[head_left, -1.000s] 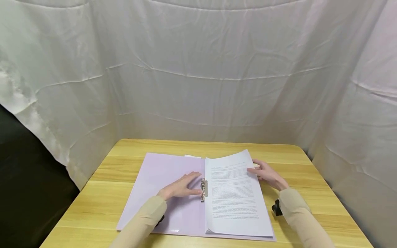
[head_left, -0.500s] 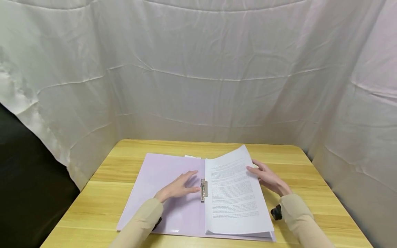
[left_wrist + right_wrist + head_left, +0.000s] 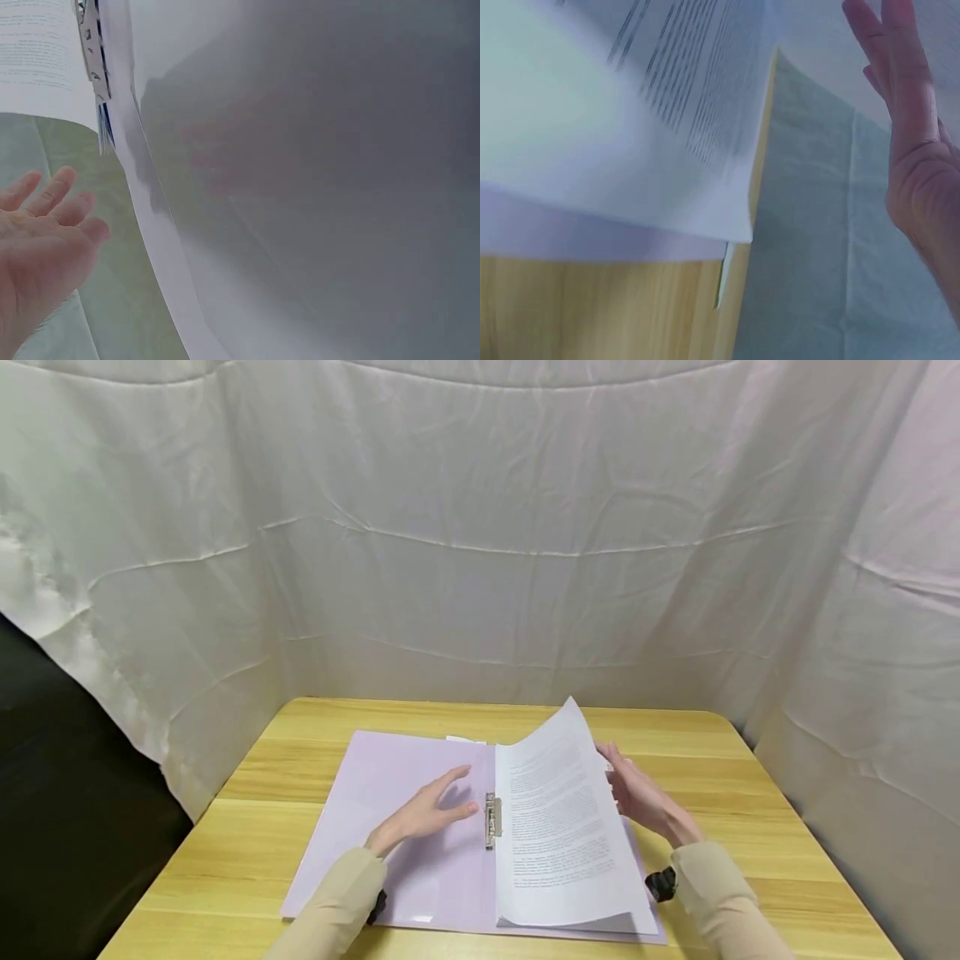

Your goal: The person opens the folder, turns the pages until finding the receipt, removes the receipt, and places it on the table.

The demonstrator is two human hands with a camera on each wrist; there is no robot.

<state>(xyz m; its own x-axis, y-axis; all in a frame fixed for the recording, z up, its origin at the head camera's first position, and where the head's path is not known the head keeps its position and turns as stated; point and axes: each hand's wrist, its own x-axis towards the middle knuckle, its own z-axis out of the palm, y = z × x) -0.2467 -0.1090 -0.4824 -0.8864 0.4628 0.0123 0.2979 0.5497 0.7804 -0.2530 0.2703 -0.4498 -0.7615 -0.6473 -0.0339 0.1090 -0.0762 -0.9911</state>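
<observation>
A pale purple folder [image 3: 420, 860] lies spread out on the table. Its metal clip [image 3: 492, 820] runs along the spine, with printed sheets [image 3: 562, 860] on the right side. The top sheet rises and bows leftward at its far right corner, showing paper below. My right hand [image 3: 641, 797] is at that sheet's right edge, partly hidden behind it; in the right wrist view its fingers [image 3: 911, 82] look straight. Over the left cover hovers my left hand [image 3: 420, 814], thumb and fingers spread, just left of the clip and holding nothing.
The folder rests on a wood-grain table [image 3: 315, 718]. A small white piece [image 3: 467, 739] pokes out behind its back edge. Pale curtains [image 3: 480, 568] surround the table, and a dark area [image 3: 67, 793] lies at the left. Each wrist carries a black camera [image 3: 662, 885].
The sheet's raised corner has swung up and to the left. My right thumb has left the top of the page and the hand has turned upright. My left hand has drawn slightly away from the clip.
</observation>
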